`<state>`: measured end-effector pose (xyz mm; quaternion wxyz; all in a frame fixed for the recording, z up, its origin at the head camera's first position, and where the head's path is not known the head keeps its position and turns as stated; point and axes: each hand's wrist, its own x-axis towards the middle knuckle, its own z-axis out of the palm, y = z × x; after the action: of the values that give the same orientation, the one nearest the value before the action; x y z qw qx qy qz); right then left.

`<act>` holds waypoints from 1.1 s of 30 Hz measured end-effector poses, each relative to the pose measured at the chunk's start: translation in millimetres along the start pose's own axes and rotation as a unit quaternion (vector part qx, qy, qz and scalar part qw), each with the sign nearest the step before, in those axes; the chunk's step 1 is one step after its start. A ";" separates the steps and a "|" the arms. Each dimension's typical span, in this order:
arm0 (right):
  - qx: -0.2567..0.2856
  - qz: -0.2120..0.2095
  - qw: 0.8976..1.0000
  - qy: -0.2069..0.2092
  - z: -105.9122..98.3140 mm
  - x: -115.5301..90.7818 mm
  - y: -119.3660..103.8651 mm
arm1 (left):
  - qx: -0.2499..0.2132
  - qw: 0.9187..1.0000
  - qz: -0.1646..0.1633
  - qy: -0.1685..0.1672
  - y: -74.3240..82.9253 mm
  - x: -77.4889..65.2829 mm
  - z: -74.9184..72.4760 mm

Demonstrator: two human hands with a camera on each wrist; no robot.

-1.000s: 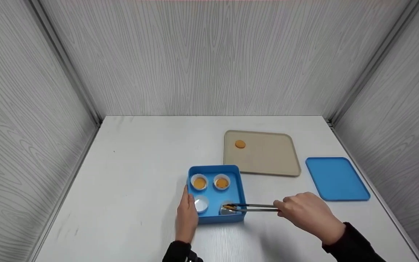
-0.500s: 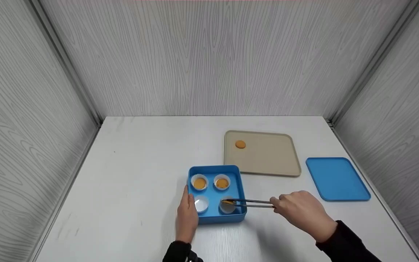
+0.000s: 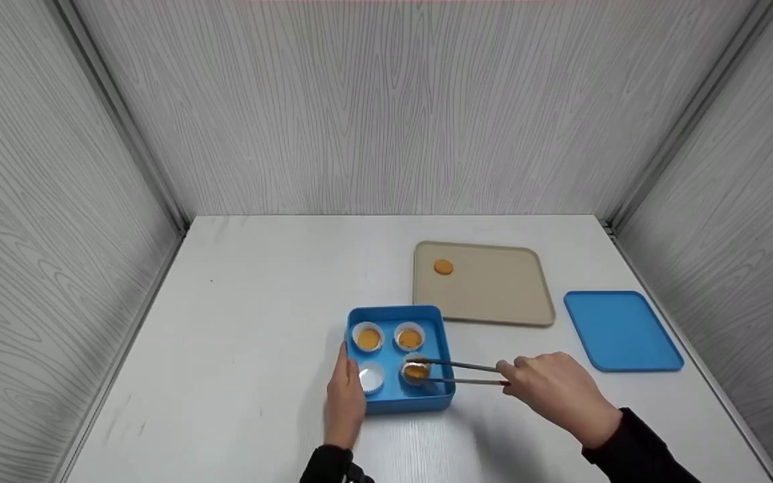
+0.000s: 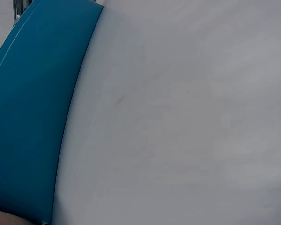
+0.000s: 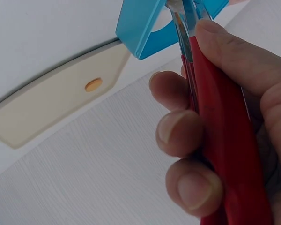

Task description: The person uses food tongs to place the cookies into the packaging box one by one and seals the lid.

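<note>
My right hand (image 3: pixel 557 396) grips metal tongs (image 3: pixel 470 366) with red handles (image 5: pixel 227 140), seen close up in the right wrist view. In the head view, the spread tong tips reach into the front-right white paper cup of a blue box (image 3: pixel 400 405). An orange-brown round biscuit (image 3: pixel 416 371) lies between them in that cup. My left hand (image 3: pixel 344 402) rests along the box's left wall, fingers straight. Both back cups, left (image 3: pixel 368 327) and right (image 3: pixel 409 327), have similar round pieces in them. The front-left cup (image 3: pixel 371 378) shows a white inside.
Behind the box, to the right, a beige tray (image 3: pixel 494 285) bears one orange-brown round biscuit (image 3: pixel 443 267). A flat blue tray (image 3: pixel 623 330) lies at the right, near the side wall. Grey wood-grain panels (image 3: pixel 386 107) enclose the white table (image 3: pixel 259 282).
The tongs' arms have spread apart, and the biscuit now lies flat in the front-right cup. That cup has shifted slightly back and left. The left hand has stayed put.
</note>
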<state>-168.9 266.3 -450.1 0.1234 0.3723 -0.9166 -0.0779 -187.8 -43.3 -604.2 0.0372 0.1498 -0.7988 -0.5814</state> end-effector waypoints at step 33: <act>0.016 0.054 0.996 0.070 -7.5 -13.4 16.0 | -0.012 1.000 0.014 0.001 -1.1 -2.8 -0.8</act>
<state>-168.1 286.7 -441.4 0.1849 0.3283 -0.9258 -0.0299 -184.8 -43.5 -604.6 0.0485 0.1387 -0.7938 -0.5901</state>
